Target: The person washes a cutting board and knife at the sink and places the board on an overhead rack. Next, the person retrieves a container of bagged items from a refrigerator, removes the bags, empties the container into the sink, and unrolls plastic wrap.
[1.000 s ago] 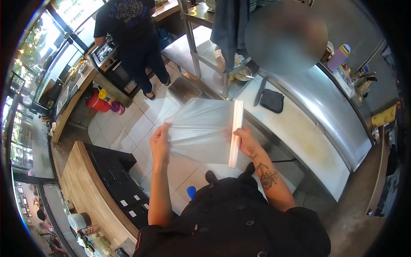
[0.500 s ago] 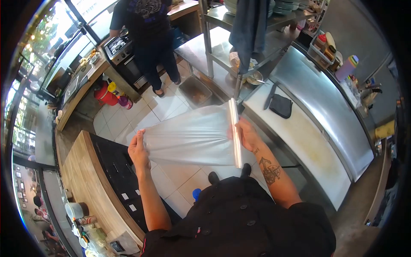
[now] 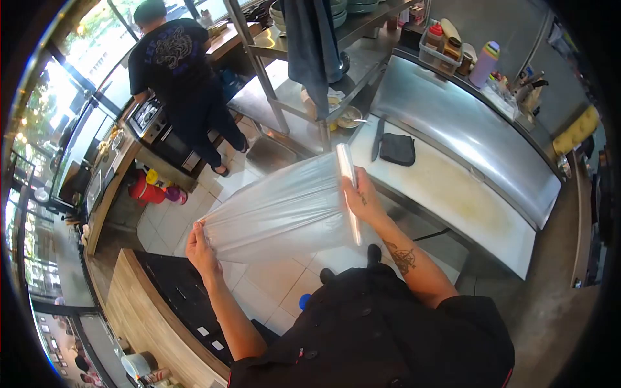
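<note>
A sheet of clear plastic wrap [image 3: 278,210] stretches across in front of me, over the tiled floor. My left hand [image 3: 203,252] is closed on its free end, which bunches into folds at the fingers. On the other side my right hand [image 3: 363,197] grips the roll of plastic wrap [image 3: 345,161], held nearly upright with its top leaning left. Right of the roll is a long white cutting board [image 3: 446,178], with a folded black cloth [image 3: 397,149] and a dark-handled knife [image 3: 378,140] on it.
A co-worker [image 3: 178,84] stands at the stove [image 3: 147,123], back turned. A steel shelf [image 3: 275,107] with a hanging cloth [image 3: 314,58] rises ahead. To the left is a wooden counter [image 3: 145,310]; a grey bin [image 3: 268,155] stands on the floor.
My view has turned slightly right. My right hand's fingers now wrap over the front of the roll. The left end of the wrap has dropped a little, and the sheet slants more.
</note>
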Tool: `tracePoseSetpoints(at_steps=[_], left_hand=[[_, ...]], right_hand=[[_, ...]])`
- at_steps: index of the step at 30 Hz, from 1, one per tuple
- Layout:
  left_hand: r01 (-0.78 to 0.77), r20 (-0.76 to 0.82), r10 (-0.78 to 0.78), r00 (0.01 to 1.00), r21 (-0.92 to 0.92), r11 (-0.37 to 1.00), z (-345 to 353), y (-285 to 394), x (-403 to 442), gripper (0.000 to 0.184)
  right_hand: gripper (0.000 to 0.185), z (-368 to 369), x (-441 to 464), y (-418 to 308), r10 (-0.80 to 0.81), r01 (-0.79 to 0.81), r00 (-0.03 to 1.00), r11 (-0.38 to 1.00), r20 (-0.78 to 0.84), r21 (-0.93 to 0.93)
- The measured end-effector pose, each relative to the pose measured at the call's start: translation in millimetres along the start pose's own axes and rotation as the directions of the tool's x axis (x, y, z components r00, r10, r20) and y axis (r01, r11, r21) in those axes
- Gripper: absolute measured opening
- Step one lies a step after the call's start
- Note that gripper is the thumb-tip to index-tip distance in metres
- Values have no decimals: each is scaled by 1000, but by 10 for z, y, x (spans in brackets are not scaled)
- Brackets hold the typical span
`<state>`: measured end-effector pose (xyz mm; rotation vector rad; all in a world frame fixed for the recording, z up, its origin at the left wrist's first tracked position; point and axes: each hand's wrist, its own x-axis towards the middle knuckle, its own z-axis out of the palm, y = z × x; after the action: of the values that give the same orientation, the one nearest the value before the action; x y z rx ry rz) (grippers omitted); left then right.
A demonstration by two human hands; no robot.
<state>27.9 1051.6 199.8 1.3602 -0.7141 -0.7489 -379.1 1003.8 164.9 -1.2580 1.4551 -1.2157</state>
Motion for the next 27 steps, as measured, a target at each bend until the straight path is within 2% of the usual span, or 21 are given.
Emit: tracePoseSetpoints(at_steps=[2, 5, 9, 11, 17, 23, 27], left_hand=[[-20, 33, 21, 999, -38, 999, 34, -80, 63, 31], [-26, 78, 33, 996, -88, 996, 86, -60, 84, 32], [-9, 126, 24, 992, -117, 993, 143, -1, 92, 32], [-12, 141, 29, 990, -122, 992, 150, 16, 98, 32], [-3, 137, 21, 990, -125, 992, 95, -52, 191, 32], [-7, 149, 23, 989, -110, 994, 85, -78, 203, 32], [-12, 128, 29, 991, -127, 992, 128, -42, 170, 32]], right_hand=[[43, 13, 47, 124, -140, 132, 988, 985, -66, -110], [44, 12, 49, 142, -193, 181, 975, 977, -109, -109], [46, 26, 19, 110, -188, 164, 971, 974, -149, -156], [46, 41, 25, 103, -270, 237, 947, 953, -176, -188], [45, 52, -33, -23, -184, 160, 971, 975, -154, -153], [44, 62, -51, 46, -164, 140, 974, 978, -154, -157], [43, 80, -92, -26, -230, 193, 956, 961, -182, -196]])
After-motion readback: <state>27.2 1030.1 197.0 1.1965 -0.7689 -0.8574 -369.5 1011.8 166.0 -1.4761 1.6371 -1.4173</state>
